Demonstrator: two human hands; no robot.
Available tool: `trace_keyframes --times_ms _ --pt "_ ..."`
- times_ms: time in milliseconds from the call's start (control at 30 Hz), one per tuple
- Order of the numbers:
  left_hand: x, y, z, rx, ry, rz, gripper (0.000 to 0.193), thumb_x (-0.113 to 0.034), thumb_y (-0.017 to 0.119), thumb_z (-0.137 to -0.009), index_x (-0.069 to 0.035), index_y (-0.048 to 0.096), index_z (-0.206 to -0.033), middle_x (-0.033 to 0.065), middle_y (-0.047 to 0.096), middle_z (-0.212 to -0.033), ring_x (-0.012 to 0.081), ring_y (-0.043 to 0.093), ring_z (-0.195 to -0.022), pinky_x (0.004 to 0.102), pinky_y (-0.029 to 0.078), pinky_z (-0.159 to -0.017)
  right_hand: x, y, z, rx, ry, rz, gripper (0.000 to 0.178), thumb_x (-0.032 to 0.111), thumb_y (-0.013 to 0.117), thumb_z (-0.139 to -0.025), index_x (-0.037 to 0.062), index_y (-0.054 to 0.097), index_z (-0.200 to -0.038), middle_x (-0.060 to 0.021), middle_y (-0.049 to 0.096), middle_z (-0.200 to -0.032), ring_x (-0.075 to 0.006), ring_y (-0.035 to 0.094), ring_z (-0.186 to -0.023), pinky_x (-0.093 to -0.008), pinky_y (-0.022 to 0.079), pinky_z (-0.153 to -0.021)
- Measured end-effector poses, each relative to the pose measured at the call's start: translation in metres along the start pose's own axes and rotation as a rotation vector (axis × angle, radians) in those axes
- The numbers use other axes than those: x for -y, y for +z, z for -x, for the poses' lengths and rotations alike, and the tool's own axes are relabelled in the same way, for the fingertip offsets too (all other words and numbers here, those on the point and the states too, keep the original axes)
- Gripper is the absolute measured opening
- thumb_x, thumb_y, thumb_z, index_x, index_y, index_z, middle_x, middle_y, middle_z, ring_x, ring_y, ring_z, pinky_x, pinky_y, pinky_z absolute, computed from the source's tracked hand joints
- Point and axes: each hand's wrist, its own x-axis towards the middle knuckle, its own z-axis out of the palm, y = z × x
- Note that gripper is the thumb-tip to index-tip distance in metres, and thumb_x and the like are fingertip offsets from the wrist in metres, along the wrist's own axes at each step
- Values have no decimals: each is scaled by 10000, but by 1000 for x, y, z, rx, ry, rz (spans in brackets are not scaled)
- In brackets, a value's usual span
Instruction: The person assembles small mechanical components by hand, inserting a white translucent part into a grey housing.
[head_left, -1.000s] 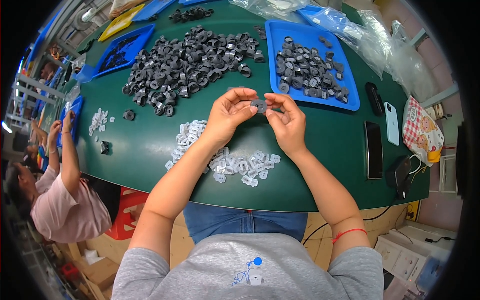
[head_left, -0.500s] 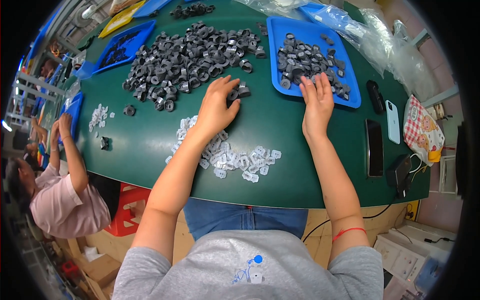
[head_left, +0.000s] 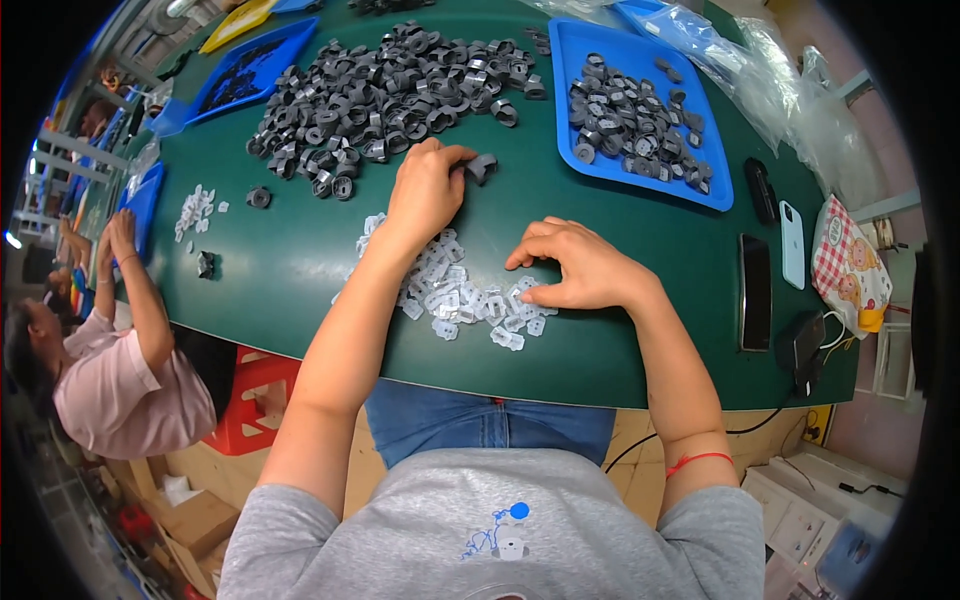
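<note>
Curled above the middle of the green table, my left hand [head_left: 425, 190] has its thumb and forefinger closed on a dark grey ring-shaped plastic part [head_left: 483, 168]. My right hand [head_left: 575, 262] reaches over the right end of a pile of small clear plastic pieces [head_left: 455, 292]. Its thumb and fingers are bent but apart, with nothing visible between them; the thumb tip is close to the pieces. A large heap of similar grey ring-shaped parts [head_left: 390, 95] lies beyond my left hand.
At the far right, a blue tray [head_left: 640, 192] holds many grey parts. Another blue tray [head_left: 285, 50] with black bits stands far left. Phones [head_left: 755, 295], a patterned bag [head_left: 850, 260] and plastic bags line the right side. A co-worker [head_left: 130, 370] sits at left.
My right hand has moved from the blue tray's near edge back toward me, to the clear pieces. My left hand has closed on a grey ring-shaped part beside it.
</note>
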Motion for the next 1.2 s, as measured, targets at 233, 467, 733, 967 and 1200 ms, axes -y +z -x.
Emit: trace_keyframes --times_ms 233,467,733,967,1200 --pt "-3 -3 -3 -129 -117 53 130 -61 664 -680 -18 642 -801 122 583 -738 256 586 -666 331 460 -621 -5 2 -3 7 -7 -82 192 97 666 -672 35 595 -840 -71 572 -812 -205 534 -780 -312 436 -694" --pt "-16 -11 -7 -145 -198 237 109 -15 650 -703 -24 651 -811 80 567 -698 175 579 -624 285 466 -580 -10 21 -14 -410 97 -711 118 70 617 -785 4 545 -852 -37 596 -821 -78 543 -728 -208 445 -617" --pt "-36 -6 0 204 -306 1072 241 70 585 -736 25 545 -970 41 555 -870 93 558 -822 217 473 -699 -5 7 -13 -617 141 -993 249 108 561 -850 -19 514 -1059 -100 626 -778 -94 558 -644 -204 458 -604" --pt "-42 0 6 167 -184 989 148 119 504 -714 34 542 -830 103 542 -1024 179 552 -975 267 472 -836 -8 11 -15 -687 97 -1000 247 95 559 -848 -5 498 -1065 -90 630 -849 -94 563 -726 -222 461 -647" --pt "-45 1 7 229 -206 1144 115 102 532 -723 36 553 -814 147 520 -1136 163 545 -1004 268 457 -858 -9 11 -13 -658 95 -941 213 90 563 -843 6 515 -1032 -86 636 -868 -88 567 -726 -212 454 -644"
